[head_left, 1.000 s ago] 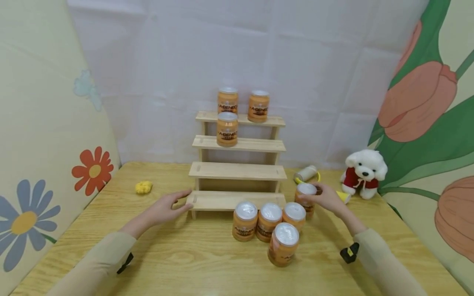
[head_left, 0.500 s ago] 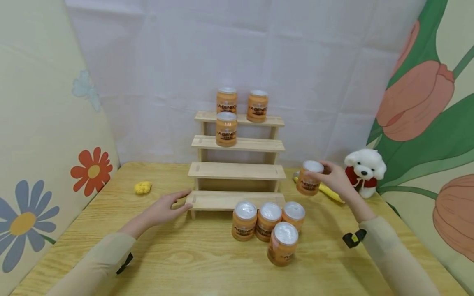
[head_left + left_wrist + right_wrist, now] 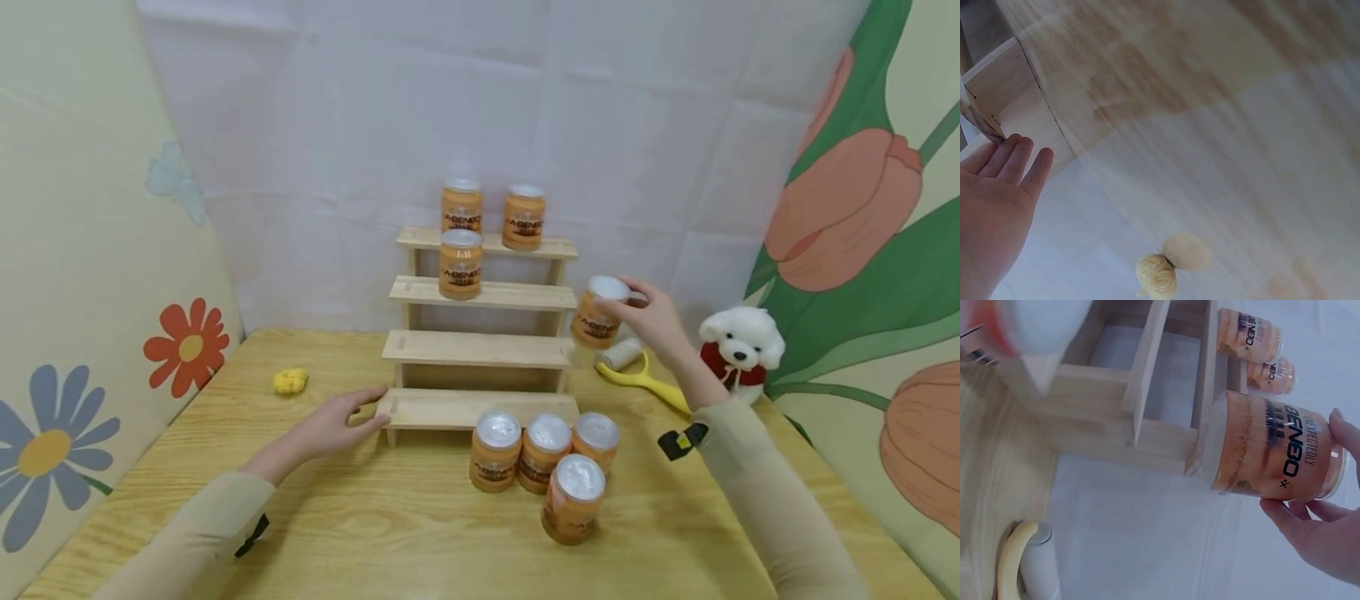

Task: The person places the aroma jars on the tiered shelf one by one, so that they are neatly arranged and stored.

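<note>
In my right hand [image 3: 654, 321] an orange can [image 3: 596, 323] hangs in the air, gripped near its silver top, just off the right end of the wooden tiered shelf [image 3: 480, 348]. The right wrist view shows thumb and fingers round the can [image 3: 1272, 447]. My left hand [image 3: 333, 425] touches the left end of the lowest tier with its fingertips, fingers nearly straight. Two cans [image 3: 523, 218] stand on the top tier and one can [image 3: 460, 265] on the second. Several more cans [image 3: 495, 452] stand upright on the table before the shelf's right half.
A yellow-handled lint roller [image 3: 645, 379] lies right of the shelf, beneath the raised can. A white plush dog [image 3: 741, 350] in red sits farther right. A small yellow yarn ball [image 3: 290, 381] lies at left. White cloth [image 3: 345, 167] hangs behind the shelf.
My right hand has lifted the can off the table, then brought it up and left to about the second tier's height. The left hand has stayed at the lowest tier.
</note>
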Available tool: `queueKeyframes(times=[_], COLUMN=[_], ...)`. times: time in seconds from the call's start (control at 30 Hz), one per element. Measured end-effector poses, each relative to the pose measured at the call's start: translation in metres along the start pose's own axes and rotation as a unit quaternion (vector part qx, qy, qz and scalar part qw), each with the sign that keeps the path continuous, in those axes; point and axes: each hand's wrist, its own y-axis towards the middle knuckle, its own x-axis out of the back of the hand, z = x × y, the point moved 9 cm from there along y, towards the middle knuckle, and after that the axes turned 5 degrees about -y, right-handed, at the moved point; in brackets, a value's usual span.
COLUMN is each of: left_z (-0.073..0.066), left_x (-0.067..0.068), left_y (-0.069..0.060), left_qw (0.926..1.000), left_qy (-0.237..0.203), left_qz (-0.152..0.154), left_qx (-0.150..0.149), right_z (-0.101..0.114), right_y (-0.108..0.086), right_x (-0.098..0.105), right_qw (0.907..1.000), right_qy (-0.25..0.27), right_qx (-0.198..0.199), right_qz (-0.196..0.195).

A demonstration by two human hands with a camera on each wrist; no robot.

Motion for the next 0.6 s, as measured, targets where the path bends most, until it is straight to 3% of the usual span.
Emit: queueKeyframes(times=[0.33,0.6], left_z=[0.000,-0.001], left_x=[0.001,0.001], left_y=[0.001,-0.003], left_qw=[0.9999,1.0000], left_qy=[-0.002,0.001], left_qz=[-0.006,-0.003], left_qx=[-0.014,-0.003], right_z=[0.040,0.047], right_y=[0.034,0.058], right_x=[-0.024,-0.052], right_qw=[0.9976,0.9929], right_qy=[0.048,0.105], right_qx=[0.042,0.049], right_qz=[-0.025,-0.027])
